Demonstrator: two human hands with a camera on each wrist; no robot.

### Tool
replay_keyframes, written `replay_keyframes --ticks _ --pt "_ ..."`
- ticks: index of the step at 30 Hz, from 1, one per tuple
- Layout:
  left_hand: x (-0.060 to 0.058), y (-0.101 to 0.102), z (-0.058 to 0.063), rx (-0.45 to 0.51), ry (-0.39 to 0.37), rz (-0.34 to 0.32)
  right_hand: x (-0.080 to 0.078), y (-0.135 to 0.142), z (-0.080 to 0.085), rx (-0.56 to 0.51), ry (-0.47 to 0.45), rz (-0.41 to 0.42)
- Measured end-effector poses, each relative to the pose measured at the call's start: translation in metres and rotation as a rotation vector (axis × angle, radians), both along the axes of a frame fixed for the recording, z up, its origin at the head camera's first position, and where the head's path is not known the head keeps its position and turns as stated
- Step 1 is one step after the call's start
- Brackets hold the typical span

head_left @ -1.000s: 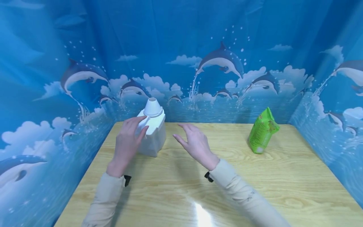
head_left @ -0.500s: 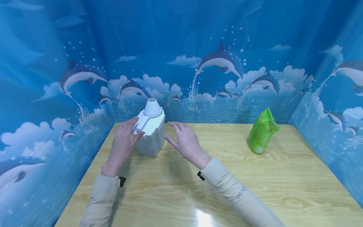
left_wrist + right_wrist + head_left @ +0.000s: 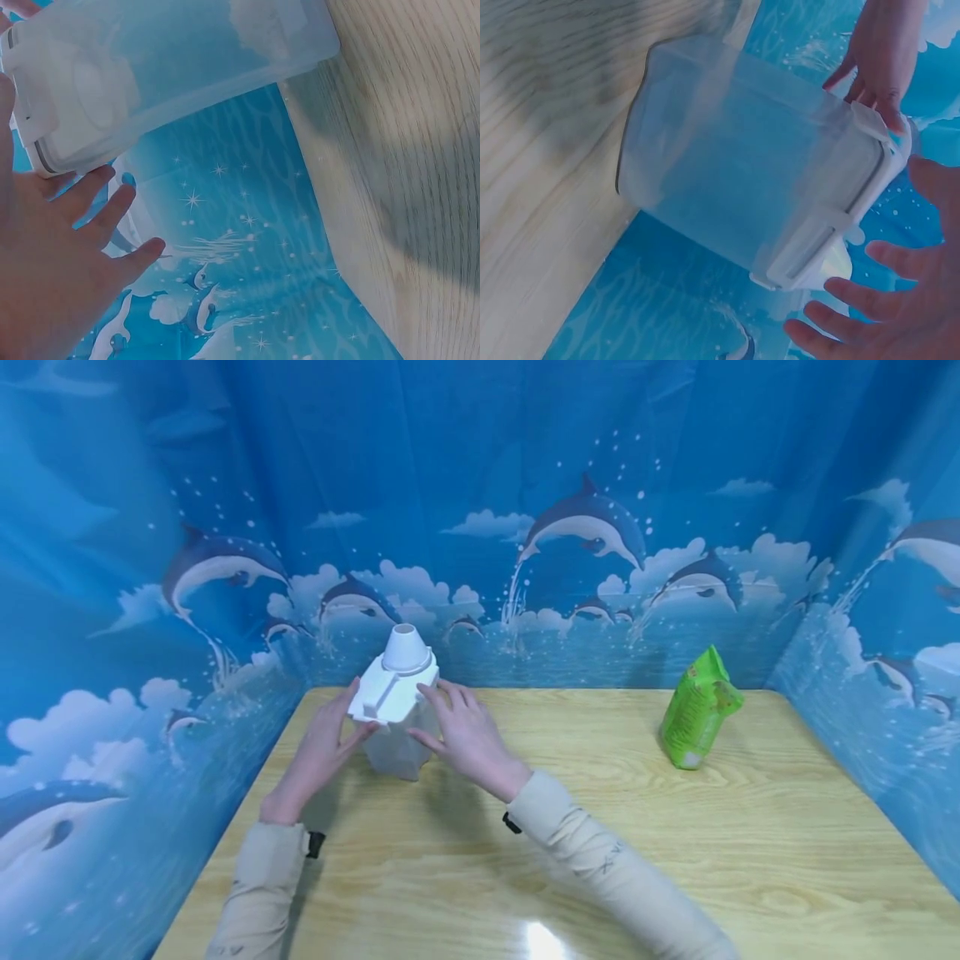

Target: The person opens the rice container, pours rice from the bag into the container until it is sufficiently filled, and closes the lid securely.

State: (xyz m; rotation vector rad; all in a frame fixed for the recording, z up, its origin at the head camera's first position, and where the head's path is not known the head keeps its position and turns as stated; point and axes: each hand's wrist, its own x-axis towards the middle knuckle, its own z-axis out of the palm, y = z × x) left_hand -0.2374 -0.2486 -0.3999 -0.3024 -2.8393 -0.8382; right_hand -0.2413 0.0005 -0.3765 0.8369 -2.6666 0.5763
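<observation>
A translucent plastic storage container [image 3: 397, 747] with a white lid [image 3: 386, 697] stands upright on the table at the left rear. On the lid sits a white cone-shaped cup [image 3: 405, 647], narrow end up. My left hand [image 3: 318, 752] is at the lid's left front edge, fingers extended along the side and thumb at the front; in the left wrist view its fingertips meet the lid's rim. My right hand [image 3: 468, 739] is beside the lid's right side. Its fingers [image 3: 870, 300] are spread and look slightly apart from the lid in the right wrist view.
A green plastic packet [image 3: 697, 708] with a crumpled top stands at the right rear of the wooden table [image 3: 600, 852]. Blue dolphin-print curtains [image 3: 480, 527] enclose the table's back and sides.
My right hand has moved left to the container's right side. My left hand has drawn back slightly from over the lid to its left front edge. Container and packet have stayed put.
</observation>
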Motion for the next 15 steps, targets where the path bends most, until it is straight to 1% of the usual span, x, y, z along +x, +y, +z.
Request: replay_keyframes --ticks 7,12,15 --pt "0.002 -0.001 -0.003 0.004 0.039 -0.012 -0.005 -0.016 -0.007 0.02 -0.002 -0.007" --pt "0.004 0.001 -0.003 -0.008 0.065 -0.039 -0.01 -0.021 -0.013 0.066 0.05 -0.034" --pt "0.004 0.003 -0.005 -0.001 0.093 -0.061 -0.011 -0.022 -0.016 0.076 0.083 -0.063"
